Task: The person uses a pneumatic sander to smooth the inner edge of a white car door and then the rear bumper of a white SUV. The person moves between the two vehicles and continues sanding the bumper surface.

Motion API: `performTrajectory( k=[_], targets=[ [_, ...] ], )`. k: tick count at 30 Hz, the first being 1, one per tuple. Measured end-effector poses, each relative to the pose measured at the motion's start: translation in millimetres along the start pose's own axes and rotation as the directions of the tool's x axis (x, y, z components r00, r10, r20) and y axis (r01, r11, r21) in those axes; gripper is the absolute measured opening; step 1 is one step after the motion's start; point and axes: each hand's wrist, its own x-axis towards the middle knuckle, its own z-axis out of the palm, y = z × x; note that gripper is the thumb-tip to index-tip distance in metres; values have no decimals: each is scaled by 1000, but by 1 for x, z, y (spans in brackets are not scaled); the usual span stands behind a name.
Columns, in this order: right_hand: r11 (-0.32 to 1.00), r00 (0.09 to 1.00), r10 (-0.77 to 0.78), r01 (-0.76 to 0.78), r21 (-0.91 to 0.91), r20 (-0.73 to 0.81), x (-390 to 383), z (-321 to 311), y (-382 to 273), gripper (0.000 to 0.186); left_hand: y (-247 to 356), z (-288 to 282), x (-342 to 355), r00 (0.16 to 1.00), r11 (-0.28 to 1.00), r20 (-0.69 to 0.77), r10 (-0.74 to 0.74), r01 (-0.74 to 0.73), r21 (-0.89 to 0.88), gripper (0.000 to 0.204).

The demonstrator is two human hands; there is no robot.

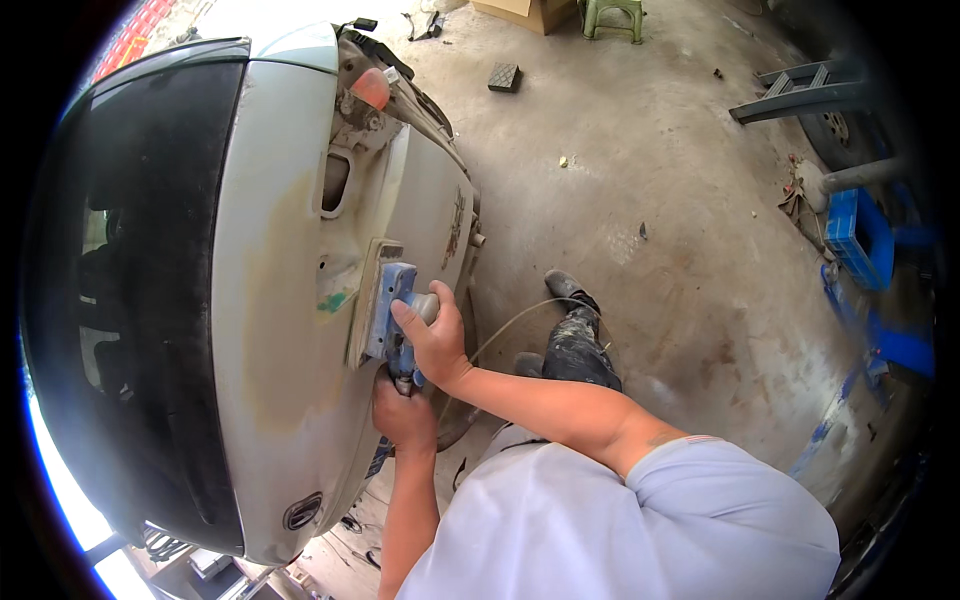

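Note:
A blue sander [385,312] with a long flat pad lies against the white rear panel of a car [285,330]. My right hand [436,338] is wrapped around the rounded grey knob on top of it. Lower down, my left hand [404,412] is closed around its handle end, where a hose fitting shows. The pad sits beside the recessed area of the panel, near a small green patch [333,301]. A yellowish, dull area [285,270] covers part of the white surface. The pad's underside is hidden.
A thin hose [515,318] loops past my leg. The car's dark rear window [130,300] is on the left, an orange-red lamp [371,88] above. A dark block [504,77], green stool [613,18] and cardboard box [525,12] stand farther off; a blue crate [860,238] is at right.

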Motion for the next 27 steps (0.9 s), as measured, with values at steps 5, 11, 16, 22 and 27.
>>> performTrajectory(
  k=[5, 11, 16, 22, 27],
  targets=[
    [999, 997, -34, 36, -31, 63, -12, -6, 29, 90, -1, 4, -17, 997, 997, -76, 32, -38, -74, 31],
    [996, 998, -54, 53, 77, 18, 26, -8, -15, 80, 15, 10, 13, 993, 995, -75, 94, -96, -27, 35],
    [996, 996, -74, 76, -44, 57, 22, -16, 6, 87, 20, 11, 2, 1000, 998, -3, 18, -19, -59, 35],
    [998, 996, -53, 55, -31, 66, 48, -23, -7, 86, 34, 18, 17, 996, 999, 80, -31, 32, -9, 43],
    [989, 992, -123, 125, -80, 31, 55, -27, -8, 87, 44, 21, 24, 996, 998, 85, -7, 13, -64, 43]
  ],
)
